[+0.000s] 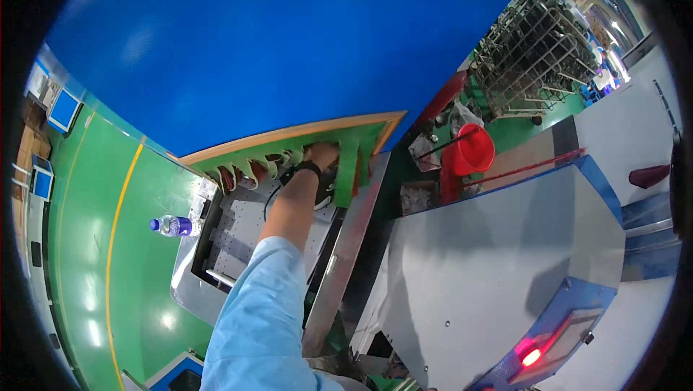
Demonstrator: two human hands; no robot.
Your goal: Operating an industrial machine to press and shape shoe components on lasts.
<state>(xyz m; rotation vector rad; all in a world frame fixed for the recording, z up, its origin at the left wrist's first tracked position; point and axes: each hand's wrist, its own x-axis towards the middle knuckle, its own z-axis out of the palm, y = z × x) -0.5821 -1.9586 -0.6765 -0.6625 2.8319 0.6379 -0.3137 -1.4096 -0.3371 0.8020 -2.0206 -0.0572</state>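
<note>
My left hand (322, 155), with a dark band at the wrist, reaches into the low opening under a big blue panel (274, 44). Its fingers are hidden at this angle, so whether they grip anything cannot be made out. Just left of it, a row of several curved shoe-like pieces (254, 170), pale with red and dark insides, lines the opening. Right beside the hand stands a green upright strip (347, 174). Below the forearm lies a grey perforated plate (242, 218). My right hand does not show.
A clear bottle with a blue cap (173, 226) lies at the left, by the machine's pale edge. To the right are a large grey machine housing (476, 246) with a lit red lamp (531, 356), a red bucket (474, 150) and a wire rack cart (530, 59).
</note>
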